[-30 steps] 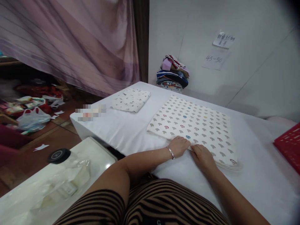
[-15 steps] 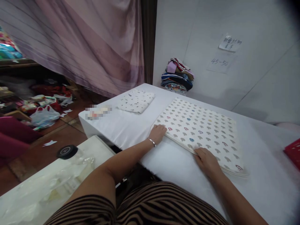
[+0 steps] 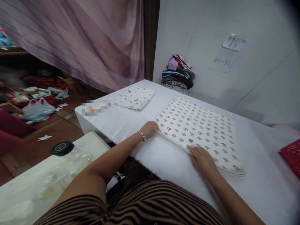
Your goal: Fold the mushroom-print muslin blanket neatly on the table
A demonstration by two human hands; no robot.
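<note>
A folded white cloth printed with small grey and coloured hearts lies flat on the white-covered table. My left hand, with a bracelet at the wrist, has its fingers curled onto the cloth's near left corner. Farther right, my right hand rests on the near edge of the same cloth, fingers closed on the layers. A smaller folded patterned cloth lies at the far left of the table, away from both hands.
A pile of folded coloured fabrics sits at the table's far edge against the wall. A red basket is at the right. At lower left stands a white surface with a clear plastic bag and a black round lid. Clutter covers the floor at left.
My left hand slid left along the cloth's near edge from beside my right hand to the left corner. My right hand stayed on the near edge.
</note>
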